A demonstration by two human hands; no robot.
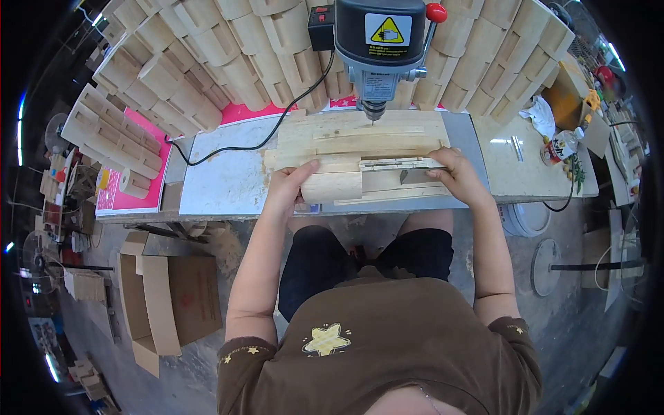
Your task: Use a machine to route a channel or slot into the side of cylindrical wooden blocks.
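Note:
A pale, rounded wooden block (333,185) lies crosswise at the front of the bench, with a long recess cut into its right part. My left hand (285,185) is closed round its left end, thumb on top. At the right end my right hand (460,176) grips the recessed part between thumb and fingers. A small grey plate (413,176) shows inside the recess, beside a thin light-coloured strip. Just beyond is a flat wooden board (297,142) with raised strips. Above that board stands a drill press (379,69), its thin bit pointing down, apart from the block.
Stacks of similar notched wooden blocks (242,48) line the back of the bench. A black cable (277,128) curves across the left side. A plastic bottle (561,147) and a white cloth (539,116) sit at right. On the floor stand an open cardboard box (187,297) and a white bucket (524,220).

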